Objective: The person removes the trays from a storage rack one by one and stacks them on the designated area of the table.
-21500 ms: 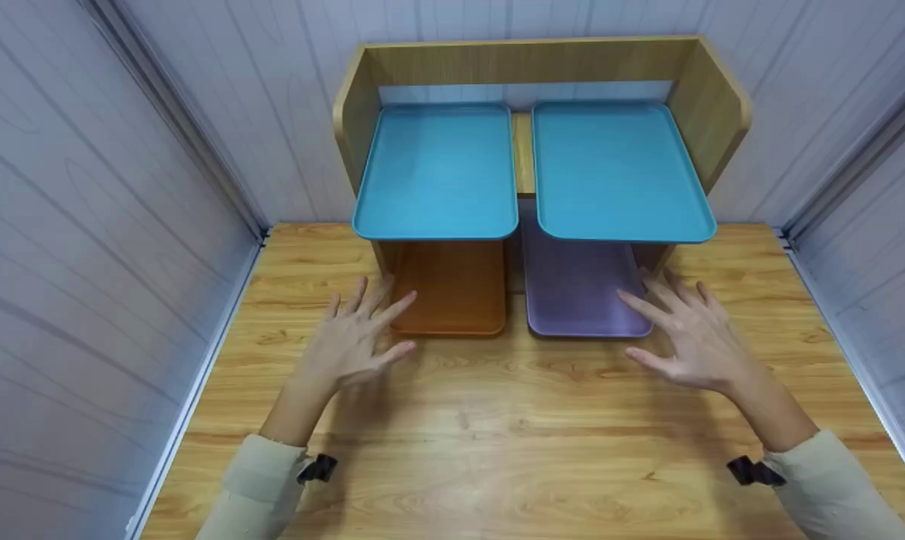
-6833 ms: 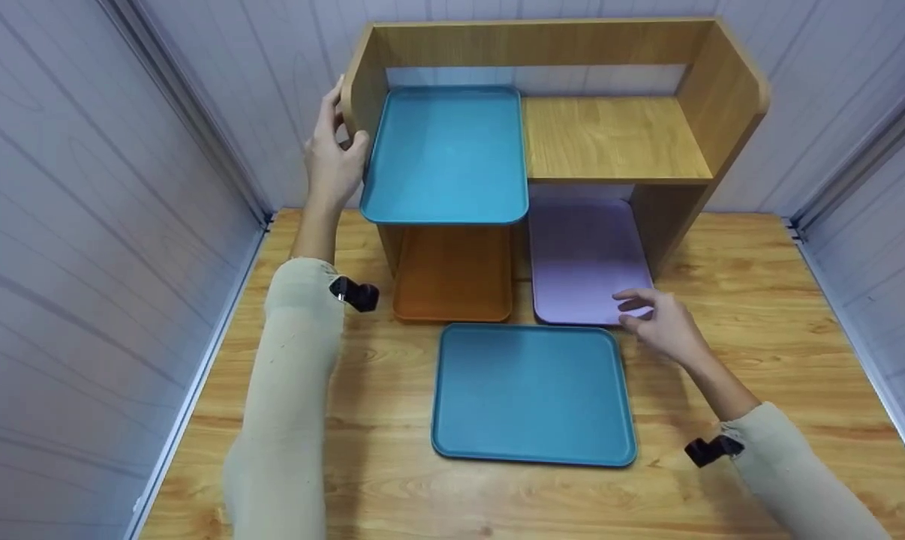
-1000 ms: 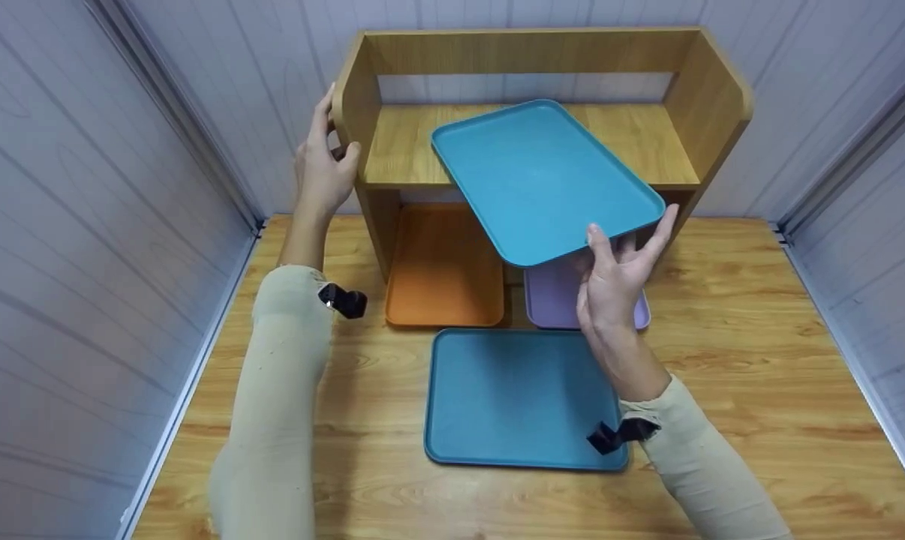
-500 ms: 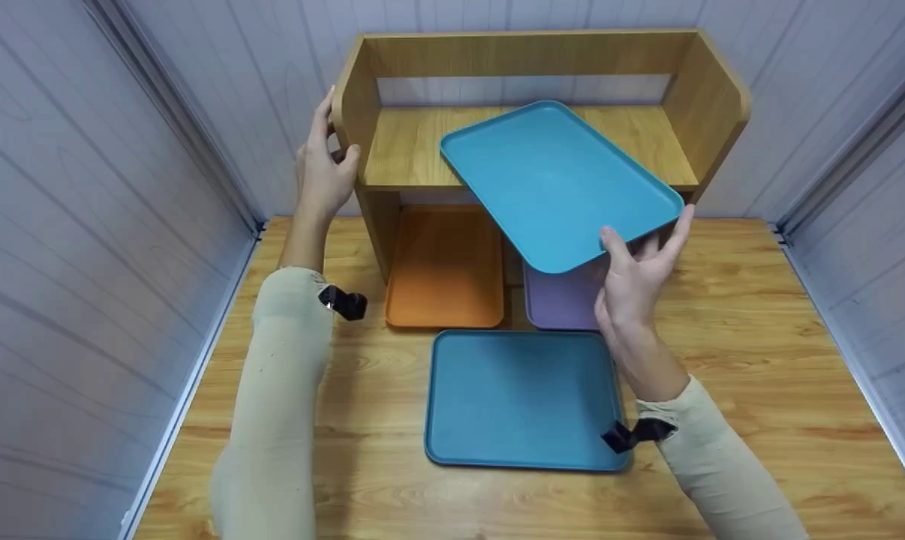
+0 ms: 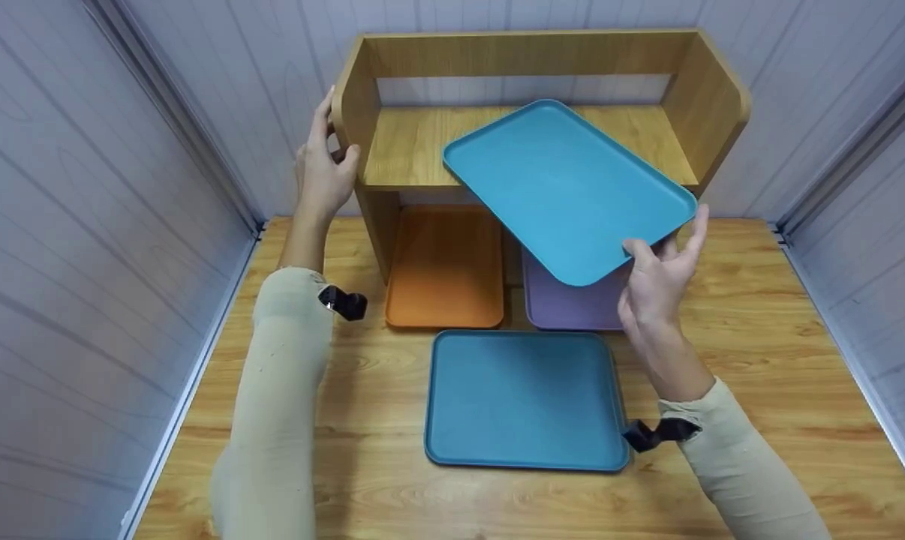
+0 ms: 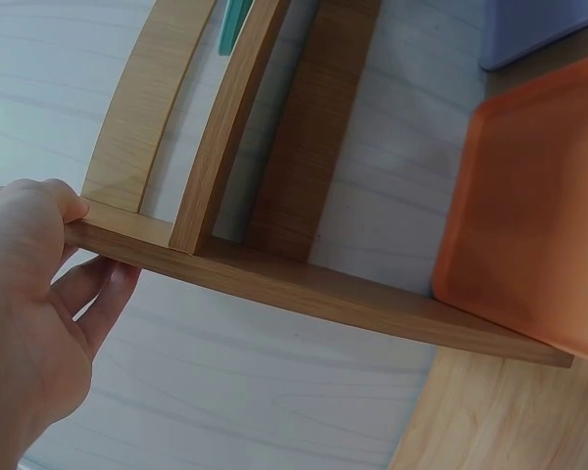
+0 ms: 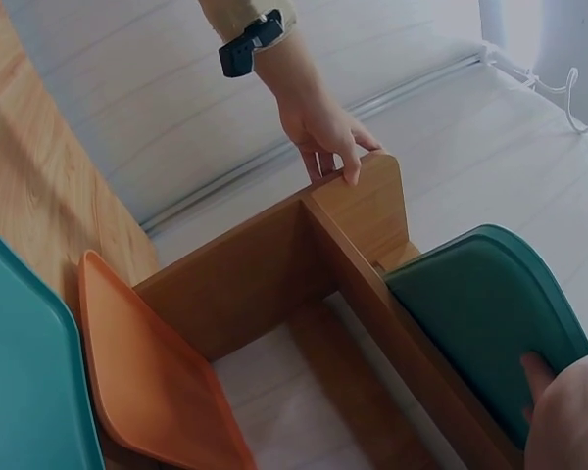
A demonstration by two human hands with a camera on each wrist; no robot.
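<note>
My right hand [image 5: 659, 281] grips the near corner of a blue tray [image 5: 565, 187], thumb on top and fingers beneath, and holds it tilted in the air over the wooden shelf's [image 5: 696, 90] upper board. The right wrist view shows that tray's [image 7: 490, 323] underside. My left hand [image 5: 321, 176] grips the shelf's left side panel [image 6: 265, 279] near its top. A second blue tray [image 5: 524, 401] lies flat on the table in front of the shelf. Under the shelf lie an orange tray [image 5: 445, 270] and a purple tray [image 5: 565, 304].
The wooden table [image 5: 760, 315] is boxed in by pale wall panels on the left, right and back. The shelf stands against the back wall. The shelf's upper board [image 5: 404, 146] is bare wood to the left of the lifted tray.
My right hand has carried the lifted blue tray a little to the right and toward me. Earlier that tray lay on the shelf's top left. My left hand has not moved.
</note>
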